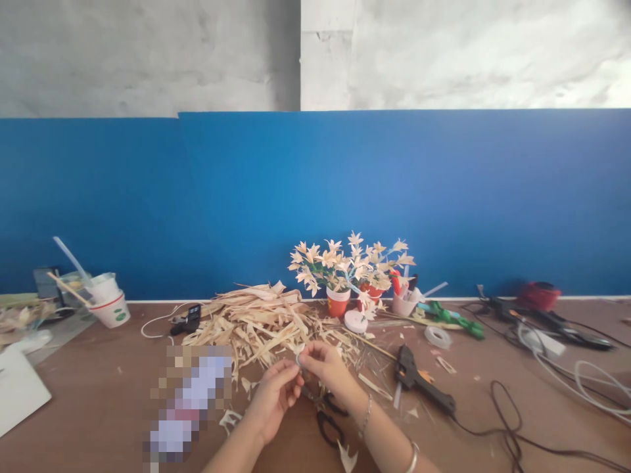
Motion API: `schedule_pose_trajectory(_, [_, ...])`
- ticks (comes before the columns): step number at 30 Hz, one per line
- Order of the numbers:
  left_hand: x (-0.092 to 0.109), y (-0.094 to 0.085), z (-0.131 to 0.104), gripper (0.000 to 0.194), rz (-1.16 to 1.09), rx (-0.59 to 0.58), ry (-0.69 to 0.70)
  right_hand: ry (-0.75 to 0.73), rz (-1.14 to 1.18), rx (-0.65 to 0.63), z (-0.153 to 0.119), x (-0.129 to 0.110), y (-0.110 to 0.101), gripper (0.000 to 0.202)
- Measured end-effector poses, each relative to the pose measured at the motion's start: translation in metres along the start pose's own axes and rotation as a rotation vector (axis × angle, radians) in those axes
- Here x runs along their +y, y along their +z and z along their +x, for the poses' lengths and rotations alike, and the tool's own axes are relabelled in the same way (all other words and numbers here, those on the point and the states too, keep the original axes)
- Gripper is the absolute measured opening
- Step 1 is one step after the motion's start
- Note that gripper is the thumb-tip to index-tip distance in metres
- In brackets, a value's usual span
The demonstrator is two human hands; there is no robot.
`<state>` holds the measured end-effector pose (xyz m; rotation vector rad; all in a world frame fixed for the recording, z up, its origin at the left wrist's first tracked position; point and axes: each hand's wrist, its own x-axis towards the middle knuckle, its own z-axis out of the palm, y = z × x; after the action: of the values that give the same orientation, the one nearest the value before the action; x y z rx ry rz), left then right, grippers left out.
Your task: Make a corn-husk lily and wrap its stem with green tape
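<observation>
My left hand [277,397] and my right hand [323,369] meet over the table, with thumbs and fingers pinched together. Between the fingertips is a small pale piece, too small and too covered to name. Scissors [329,427] with black handles lie just below my hands, their blades partly hidden. Behind the hands spreads a heap of dry husk strips [256,318]. A pale pointed scrap [348,458] lies by my right forearm, which wears a bracelet and a bangle.
Potted husk flowers [339,302] stand at the back, near a white tape roll [355,322]. At right lie a black glue gun [419,381] with its cord, clear tape [438,337] and green tape [456,318]. White cups [113,310] stand left; a pixelated patch covers something.
</observation>
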<state>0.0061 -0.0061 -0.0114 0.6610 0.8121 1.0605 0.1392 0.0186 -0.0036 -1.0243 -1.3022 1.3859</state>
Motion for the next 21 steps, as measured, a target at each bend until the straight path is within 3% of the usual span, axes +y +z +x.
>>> schedule_pose_trajectory(12, [-0.0013, -0.0015, 0.0007, 0.017, 0.007, -0.028, 0.020, 0.004, 0.010, 0.000, -0.0007, -0.0017, 0.0027, 0.029])
schedule_pose_trajectory(21, [-0.0011, -0.0022, 0.0024, 0.019, 0.035, 0.039, 0.058, -0.251, -0.275, 0.206, -0.0037, -0.0057, 0.0008, 0.009])
